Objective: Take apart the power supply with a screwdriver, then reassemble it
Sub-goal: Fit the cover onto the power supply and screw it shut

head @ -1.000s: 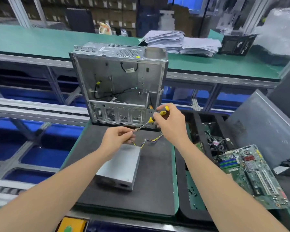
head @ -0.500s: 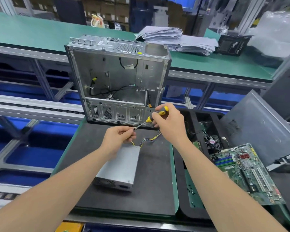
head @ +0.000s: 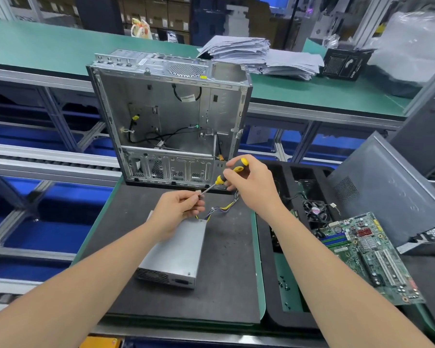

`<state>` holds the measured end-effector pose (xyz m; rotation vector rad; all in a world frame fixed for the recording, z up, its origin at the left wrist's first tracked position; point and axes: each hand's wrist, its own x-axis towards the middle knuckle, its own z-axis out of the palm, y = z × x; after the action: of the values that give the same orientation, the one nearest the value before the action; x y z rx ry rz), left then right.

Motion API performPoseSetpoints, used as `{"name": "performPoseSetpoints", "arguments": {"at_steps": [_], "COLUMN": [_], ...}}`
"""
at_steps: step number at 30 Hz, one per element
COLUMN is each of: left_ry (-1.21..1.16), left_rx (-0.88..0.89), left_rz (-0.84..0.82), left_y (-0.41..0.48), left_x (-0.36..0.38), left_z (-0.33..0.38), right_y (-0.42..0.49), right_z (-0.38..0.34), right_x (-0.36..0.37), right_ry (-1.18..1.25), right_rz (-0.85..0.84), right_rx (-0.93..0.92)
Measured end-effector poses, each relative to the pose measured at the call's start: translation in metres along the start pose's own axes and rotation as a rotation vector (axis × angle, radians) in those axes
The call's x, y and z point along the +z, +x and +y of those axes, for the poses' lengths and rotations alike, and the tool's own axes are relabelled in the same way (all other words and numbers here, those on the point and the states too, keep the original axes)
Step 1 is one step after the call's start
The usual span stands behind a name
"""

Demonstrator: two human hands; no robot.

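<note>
Your right hand (head: 251, 187) grips the handle of the yellow-and-black screwdriver (head: 220, 179), and your left hand (head: 178, 209) pinches its metal tip. The grey metal power supply (head: 178, 252) lies on the black foam mat (head: 226, 285), under your left wrist.

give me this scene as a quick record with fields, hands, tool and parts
right hand: grips the screwdriver by its yellow and black handle
left hand: pinches the screwdriver's tip; any screw there is too small to tell
power supply: lies on the black mat, wires leaving its far end
computer case: upright behind the power supply, open side toward the person
motherboard: lies to the right, apart
</note>
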<state>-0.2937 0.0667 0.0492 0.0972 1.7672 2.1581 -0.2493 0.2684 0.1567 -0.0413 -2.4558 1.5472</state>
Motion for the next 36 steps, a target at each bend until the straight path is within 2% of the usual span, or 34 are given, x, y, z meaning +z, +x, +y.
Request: {"name": "performPoseSetpoints", "arguments": {"at_steps": [3, 27, 31, 36], "left_ry": [0.011, 0.091, 0.217, 0.598], "left_rx": [0.004, 0.103, 0.128, 0.201], "left_rz": [-0.029, -0.025, -0.001, 0.022], "left_y": [-0.003, -0.002, -0.004, -0.007], "left_x": [0.000, 0.006, 0.007, 0.002], "left_z": [0.000, -0.010, -0.010, -0.013], "right_y": [0.000, -0.003, -0.006, -0.009], "right_z": [0.000, 0.002, 0.000, -0.002], "right_x": [0.000, -0.010, -0.008, -0.002], "right_ry": [-0.045, -0.109, -0.172, -0.177], "right_rz": [-0.042, -0.026, -0.058, -0.080], "right_rx": [-0.019, -0.061, -0.083, -0.096]}}
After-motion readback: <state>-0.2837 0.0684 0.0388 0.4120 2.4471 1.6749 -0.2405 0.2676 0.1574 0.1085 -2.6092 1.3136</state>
